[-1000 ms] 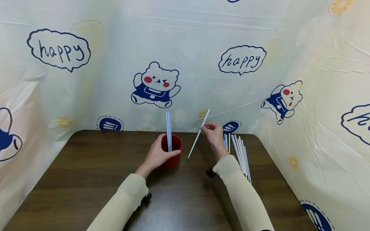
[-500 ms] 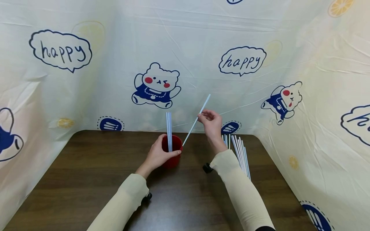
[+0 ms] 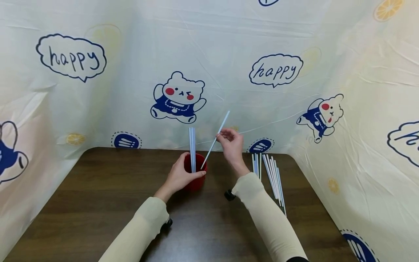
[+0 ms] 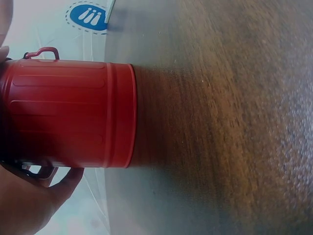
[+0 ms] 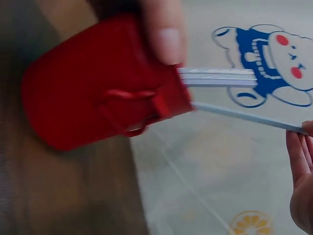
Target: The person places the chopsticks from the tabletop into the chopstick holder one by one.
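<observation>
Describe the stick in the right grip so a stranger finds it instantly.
On the brown table is a red cup. From its mouth a pale stick slants up to the right grip. Unlike the cup's upright sticks and the sticks farther right, this one is pinched.

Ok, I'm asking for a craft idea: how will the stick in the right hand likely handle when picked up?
The stick is probably light, since a pinch from the right hand is enough to hold it. It's likely fairly stiff, as it looks straight rather than drooping. Being so thin, it may bend or snap if pushed hard.
</observation>
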A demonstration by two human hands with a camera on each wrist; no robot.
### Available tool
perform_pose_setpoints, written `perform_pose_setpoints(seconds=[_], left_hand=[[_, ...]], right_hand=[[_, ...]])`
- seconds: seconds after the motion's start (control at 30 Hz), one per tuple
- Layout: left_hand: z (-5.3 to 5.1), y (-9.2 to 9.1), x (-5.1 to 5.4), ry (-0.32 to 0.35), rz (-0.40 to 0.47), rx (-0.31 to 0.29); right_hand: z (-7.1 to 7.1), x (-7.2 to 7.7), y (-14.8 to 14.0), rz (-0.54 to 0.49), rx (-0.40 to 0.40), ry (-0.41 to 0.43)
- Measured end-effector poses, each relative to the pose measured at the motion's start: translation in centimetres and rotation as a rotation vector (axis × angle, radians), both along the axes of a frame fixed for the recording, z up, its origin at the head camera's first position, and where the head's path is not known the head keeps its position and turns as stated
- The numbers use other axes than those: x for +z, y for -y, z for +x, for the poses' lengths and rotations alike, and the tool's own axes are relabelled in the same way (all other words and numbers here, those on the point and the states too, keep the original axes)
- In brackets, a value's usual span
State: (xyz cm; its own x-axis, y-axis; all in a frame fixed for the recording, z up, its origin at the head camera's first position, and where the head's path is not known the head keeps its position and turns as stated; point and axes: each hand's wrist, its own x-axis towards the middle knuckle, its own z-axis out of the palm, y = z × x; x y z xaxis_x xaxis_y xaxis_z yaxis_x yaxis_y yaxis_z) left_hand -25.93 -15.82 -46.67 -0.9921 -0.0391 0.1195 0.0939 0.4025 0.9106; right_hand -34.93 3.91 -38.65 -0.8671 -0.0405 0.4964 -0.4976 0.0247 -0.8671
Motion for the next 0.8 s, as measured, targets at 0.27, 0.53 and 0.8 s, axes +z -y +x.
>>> perform_pose_setpoints(seconds=[0.27, 0.53, 0.8], left_hand=[[0.0, 0.0, 0.0, -0.007, -0.005, 0.001], [0.0, -0.1, 0.0, 0.001, -0.005, 0.004], [0.0, -0.1, 0.0, -0.007, 0.008, -0.007]], right_hand=[[1.1, -1.7, 0.7, 0.132, 0.079, -0.023], [1.1, -3.5, 1.2, 0.175, 0.074, -0.033], [1.2, -4.5, 1.4, 0.257, 0.094, 0.003]])
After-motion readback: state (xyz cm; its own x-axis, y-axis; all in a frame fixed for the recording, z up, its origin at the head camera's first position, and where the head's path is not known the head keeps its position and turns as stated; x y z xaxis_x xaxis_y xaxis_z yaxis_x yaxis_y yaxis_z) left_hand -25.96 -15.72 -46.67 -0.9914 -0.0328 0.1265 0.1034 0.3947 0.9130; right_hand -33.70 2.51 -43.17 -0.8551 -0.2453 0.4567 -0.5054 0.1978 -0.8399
